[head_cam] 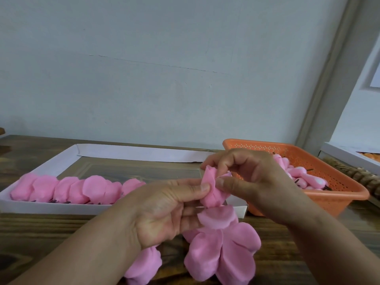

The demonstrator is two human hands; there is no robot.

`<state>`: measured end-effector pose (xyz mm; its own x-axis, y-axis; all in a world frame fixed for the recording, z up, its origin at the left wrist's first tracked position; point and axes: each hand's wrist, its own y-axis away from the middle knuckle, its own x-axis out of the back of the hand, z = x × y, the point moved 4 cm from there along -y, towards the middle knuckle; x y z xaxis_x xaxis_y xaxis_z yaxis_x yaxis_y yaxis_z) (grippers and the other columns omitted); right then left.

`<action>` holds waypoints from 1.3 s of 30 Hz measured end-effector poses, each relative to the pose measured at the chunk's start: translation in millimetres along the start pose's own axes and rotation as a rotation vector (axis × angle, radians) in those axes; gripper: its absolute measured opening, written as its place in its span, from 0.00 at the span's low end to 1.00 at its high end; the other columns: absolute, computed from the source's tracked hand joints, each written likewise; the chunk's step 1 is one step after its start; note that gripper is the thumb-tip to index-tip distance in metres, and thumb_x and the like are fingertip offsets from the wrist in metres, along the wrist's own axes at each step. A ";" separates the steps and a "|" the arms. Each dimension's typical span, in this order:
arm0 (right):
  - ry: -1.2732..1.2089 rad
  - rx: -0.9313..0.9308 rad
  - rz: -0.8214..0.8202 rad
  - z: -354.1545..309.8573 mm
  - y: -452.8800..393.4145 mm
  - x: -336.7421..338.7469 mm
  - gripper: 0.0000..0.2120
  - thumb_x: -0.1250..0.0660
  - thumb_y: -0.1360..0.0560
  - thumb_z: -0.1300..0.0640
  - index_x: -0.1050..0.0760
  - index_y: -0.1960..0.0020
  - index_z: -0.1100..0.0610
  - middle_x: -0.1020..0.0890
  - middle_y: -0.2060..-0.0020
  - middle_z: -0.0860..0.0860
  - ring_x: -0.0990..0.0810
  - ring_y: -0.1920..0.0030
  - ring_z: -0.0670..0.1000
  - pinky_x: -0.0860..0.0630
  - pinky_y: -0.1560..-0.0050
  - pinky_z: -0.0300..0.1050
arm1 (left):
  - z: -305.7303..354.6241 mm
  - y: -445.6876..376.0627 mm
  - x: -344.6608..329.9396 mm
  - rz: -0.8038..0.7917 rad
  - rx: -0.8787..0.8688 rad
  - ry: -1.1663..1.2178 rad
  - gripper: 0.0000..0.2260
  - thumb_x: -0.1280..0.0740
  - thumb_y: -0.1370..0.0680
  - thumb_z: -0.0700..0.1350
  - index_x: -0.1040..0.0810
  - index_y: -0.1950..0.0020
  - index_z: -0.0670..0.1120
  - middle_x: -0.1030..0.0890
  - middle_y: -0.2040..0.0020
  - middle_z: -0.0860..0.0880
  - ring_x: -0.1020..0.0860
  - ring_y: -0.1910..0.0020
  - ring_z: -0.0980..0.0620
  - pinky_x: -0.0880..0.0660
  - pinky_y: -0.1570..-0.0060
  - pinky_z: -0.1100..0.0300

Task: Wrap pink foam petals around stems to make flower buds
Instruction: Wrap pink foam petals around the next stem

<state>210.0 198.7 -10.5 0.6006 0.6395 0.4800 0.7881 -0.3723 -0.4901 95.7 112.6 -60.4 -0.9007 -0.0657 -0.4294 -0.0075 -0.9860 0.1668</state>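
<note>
Any stem inside the rolled pink petal (212, 188) is hidden by foam and fingers (197, 189). Behind that petal, the right hand (253, 177) covers the white tray's (131, 152) near corner and part of the orange basket (337, 194). Lower loose petals (222, 251) run off the bottom edge.

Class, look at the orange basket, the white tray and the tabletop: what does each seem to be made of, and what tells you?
Orange basket: likely moulded plastic, matt, with rows of small punched holes. White tray: probably thin card or paper, with folded walls and creased corners. Tabletop: wood or wood-look laminate, dark grain with a slight sheen; which one is unclear.
</note>
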 end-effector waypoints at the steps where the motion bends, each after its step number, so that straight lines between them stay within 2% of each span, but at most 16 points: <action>1: 0.000 -0.007 0.000 -0.4 0.1 -0.7 0.03 0.33 0.34 0.65 0.25 0.64 0.59 0.16 0.55 0.50 0.18 0.53 0.48 0.23 0.52 0.45 | 0.1 0.0 0.0 0.002 -0.006 -0.014 0.10 0.29 0.38 0.42 0.13 0.60 0.42 0.15 0.58 0.43 0.15 0.61 0.49 0.18 0.64 0.59; 4: 0.024 -0.020 -0.002 -2.3 -0.6 -2.2 0.04 0.32 0.33 0.67 0.25 0.64 0.60 0.17 0.59 0.53 0.19 0.61 0.48 0.22 0.59 0.44 | -0.3 -0.2 0.4 0.022 -0.017 -0.038 0.10 0.30 0.36 0.42 0.13 0.59 0.42 0.15 0.59 0.43 0.16 0.62 0.50 0.18 0.64 0.59; 7: 0.043 -0.056 0.006 -2.7 -1.1 -1.7 0.08 0.31 0.31 0.72 0.24 0.64 0.61 0.18 0.64 0.56 0.21 0.65 0.49 0.22 0.62 0.48 | -1.9 -1.2 1.1 0.046 -0.019 -0.052 0.11 0.30 0.36 0.41 0.14 0.57 0.41 0.15 0.58 0.42 0.16 0.63 0.50 0.18 0.65 0.59; 10: 0.012 -0.100 0.039 -0.1 -1.7 -1.1 0.10 0.30 0.32 0.73 0.24 0.65 0.60 0.19 0.66 0.58 0.21 0.68 0.51 0.23 0.63 0.53 | -2.6 -0.9 0.6 0.065 -0.025 -0.079 0.12 0.28 0.38 0.41 0.14 0.56 0.40 0.15 0.59 0.42 0.16 0.63 0.49 0.18 0.64 0.58; 15: -0.058 -0.149 0.093 6.8 -2.7 -4.7 0.10 0.30 0.33 0.74 0.26 0.66 0.62 0.21 0.68 0.62 0.24 0.69 0.55 0.26 0.65 0.52 | -6.2 -1.9 1.3 0.123 -0.046 -0.166 0.14 0.27 0.40 0.41 0.15 0.56 0.40 0.15 0.57 0.40 0.17 0.62 0.48 0.20 0.62 0.56; 17: 0.011 -0.125 0.091 8.1 -3.1 -3.7 0.08 0.29 0.32 0.71 0.25 0.64 0.61 0.22 0.69 0.60 0.26 0.69 0.54 0.26 0.66 0.53 | -6.5 -3.0 3.2 0.160 -0.062 -0.197 0.13 0.28 0.39 0.41 0.15 0.56 0.40 0.15 0.58 0.41 0.17 0.62 0.48 0.20 0.60 0.56; 19: 0.091 -0.121 0.059 10.6 -2.6 -2.1 0.09 0.28 0.31 0.68 0.22 0.58 0.55 0.23 0.67 0.54 0.28 0.69 0.53 0.27 0.67 0.52 | -5.9 -3.1 4.3 0.177 -0.071 -0.212 0.09 0.29 0.36 0.39 0.14 0.58 0.41 0.16 0.60 0.43 0.19 0.62 0.48 0.21 0.61 0.57; 21: 0.039 -0.161 -0.029 13.0 -0.4 -3.1 0.11 0.29 0.30 0.64 0.21 0.51 0.50 0.21 0.64 0.49 0.28 0.68 0.55 0.27 0.67 0.49 | -5.1 -2.7 4.7 0.179 -0.062 -0.232 0.06 0.30 0.30 0.36 0.15 0.56 0.40 0.19 0.60 0.42 0.22 0.59 0.46 0.23 0.62 0.58; 23: -0.053 -0.185 -0.104 12.5 1.3 -6.0 0.09 0.30 0.31 0.58 0.20 0.51 0.53 0.19 0.64 0.59 0.27 0.69 0.57 0.26 0.68 0.43 | -6.0 -3.4 6.1 0.180 -0.043 -0.249 0.09 0.33 0.27 0.36 0.18 0.49 0.35 0.21 0.55 0.39 0.25 0.56 0.44 0.26 0.64 0.61; 25: -0.111 -0.195 -0.124 12.6 1.6 -6.0 0.09 0.30 0.33 0.56 0.20 0.54 0.58 0.21 0.64 0.69 0.24 0.69 0.62 0.24 0.67 0.45 | -7.0 -4.1 6.7 0.176 -0.034 -0.254 0.13 0.33 0.27 0.36 0.21 0.45 0.33 0.22 0.53 0.38 0.26 0.54 0.44 0.27 0.64 0.62; 28: -0.141 -0.192 -0.125 12.2 1.7 -4.5 0.08 0.29 0.32 0.58 0.20 0.56 0.61 0.21 0.63 0.70 0.25 0.67 0.73 0.25 0.65 0.51 | -6.9 -3.9 5.9 0.164 -0.039 -0.264 0.17 0.32 0.29 0.37 0.23 0.42 0.32 0.22 0.48 0.33 0.27 0.52 0.43 0.30 0.55 0.55; 30: -0.128 -0.200 -0.125 10.0 1.9 -5.1 0.07 0.27 0.31 0.58 0.20 0.56 0.61 0.20 0.64 0.67 0.24 0.67 0.71 0.25 0.66 0.49 | -7.0 -3.4 5.4 0.165 -0.045 -0.275 0.16 0.32 0.28 0.37 0.23 0.42 0.32 0.24 0.42 0.30 0.27 0.51 0.43 0.34 0.50 0.50; 35: -0.055 -0.224 -0.102 10.3 1.6 -5.5 0.04 0.26 0.30 0.62 0.20 0.58 0.61 0.19 0.66 0.67 0.23 0.70 0.62 0.25 0.66 0.51 | -8.0 -2.4 5.1 0.160 -0.037 -0.291 0.16 0.30 0.30 0.39 0.20 0.44 0.36 0.21 0.43 0.33 0.25 0.51 0.44 0.35 0.49 0.50; 39: -0.026 -0.222 -0.041 9.4 0.9 -5.6 0.02 0.27 0.32 0.65 0.20 0.61 0.62 0.20 0.69 0.67 0.24 0.74 0.57 0.26 0.69 0.48 | -8.8 -2.9 5.4 0.143 -0.030 -0.286 0.18 0.29 0.38 0.43 0.16 0.49 0.40 0.16 0.52 0.40 0.22 0.53 0.44 0.30 0.50 0.50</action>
<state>206.1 201.1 -20.5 0.5660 0.6730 0.4761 0.8239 -0.4828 -0.2969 94.7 113.7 -71.0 -0.9773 -0.1626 -0.1361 0.1371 -0.9742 0.1795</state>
